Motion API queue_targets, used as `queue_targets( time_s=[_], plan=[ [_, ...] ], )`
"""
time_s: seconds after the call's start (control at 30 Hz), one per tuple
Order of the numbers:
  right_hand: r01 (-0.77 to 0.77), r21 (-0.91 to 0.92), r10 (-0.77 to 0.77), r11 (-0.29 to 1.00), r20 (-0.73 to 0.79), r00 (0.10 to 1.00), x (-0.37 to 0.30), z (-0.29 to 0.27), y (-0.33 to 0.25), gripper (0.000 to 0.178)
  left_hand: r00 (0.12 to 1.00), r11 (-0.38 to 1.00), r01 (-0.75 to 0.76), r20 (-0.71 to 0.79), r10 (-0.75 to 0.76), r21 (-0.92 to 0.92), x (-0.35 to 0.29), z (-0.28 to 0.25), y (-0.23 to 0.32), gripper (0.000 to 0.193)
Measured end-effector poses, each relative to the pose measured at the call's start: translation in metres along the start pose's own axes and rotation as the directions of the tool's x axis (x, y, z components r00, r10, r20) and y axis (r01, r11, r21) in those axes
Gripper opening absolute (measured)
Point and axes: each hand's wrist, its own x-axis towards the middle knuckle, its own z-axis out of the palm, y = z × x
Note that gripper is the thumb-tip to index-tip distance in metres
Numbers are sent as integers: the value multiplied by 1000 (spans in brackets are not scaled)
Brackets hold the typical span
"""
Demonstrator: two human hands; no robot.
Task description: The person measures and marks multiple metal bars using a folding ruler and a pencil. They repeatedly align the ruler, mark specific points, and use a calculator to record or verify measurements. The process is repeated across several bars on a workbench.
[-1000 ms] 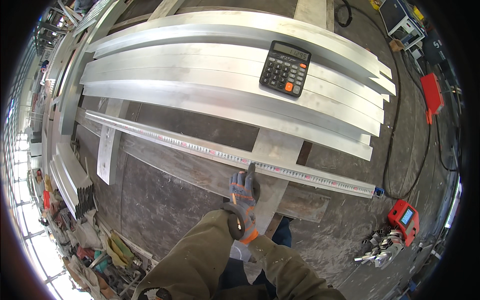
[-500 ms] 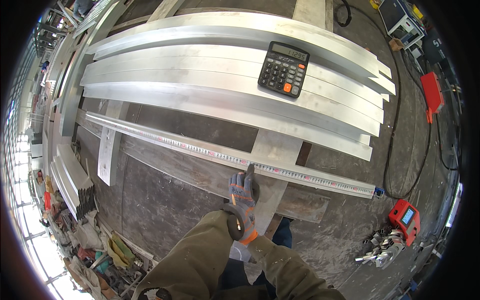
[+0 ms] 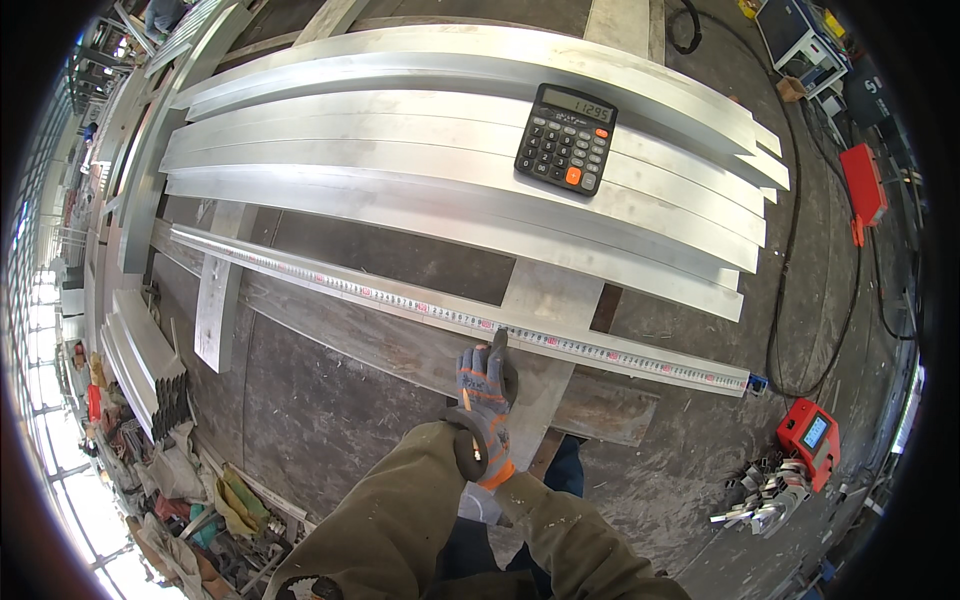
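Observation:
My right hand (image 3: 485,382), in a grey glove with an orange cuff, reaches up to the tape measure (image 3: 430,307). Its fingers are extended, and one dark fingertip touches the tape's lower edge. The tape lies stretched along a narrow metal bar (image 3: 640,366), its blue end piece by the bar's right end. My left hand (image 3: 468,447) crosses at the right wrist, dark and largely hidden. It appears closed around a thin pencil (image 3: 466,399), whose ends show beside the right glove. A black calculator (image 3: 567,140) rests on the silvery metal profiles (image 3: 400,150) beyond.
Crosspieces such as a flat metal plate (image 3: 545,290) support the profiles. At right stand a red device with a screen (image 3: 812,440), a heap of metal offcuts (image 3: 770,498), a red case (image 3: 864,186) and a black cable (image 3: 783,280). Stacked angle profiles (image 3: 140,350) and rags (image 3: 175,470) lie at left.

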Motion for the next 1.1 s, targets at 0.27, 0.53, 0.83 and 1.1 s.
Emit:
queue_targets(
  time_s=[0.27, 0.53, 0.83, 1.1],
  plan=[
    [3, 55, -2, 998, -13, 1000, 0, 0, -2, 38, 996, 999, -5, 84, 8, -35, -4, 3, -7, 56],
    [-14, 42, 15, 999, -21, 1000, -2, 2, -1, 38, 993, 999, -20, 114, 23, -29, -1, -1, -7, 63],
    [10, 5, -10, 1000, -47, 999, 4, -2, -9, 36, 998, 997, -51, 32, 53, -51, -1, 2, -7, 58],
    [-25, 42, 27, 999, -43, 999, 3, -3, -14, 35, 999, 998, -42, 25, 43, -39, 1, -2, -4, 58]
  ],
)
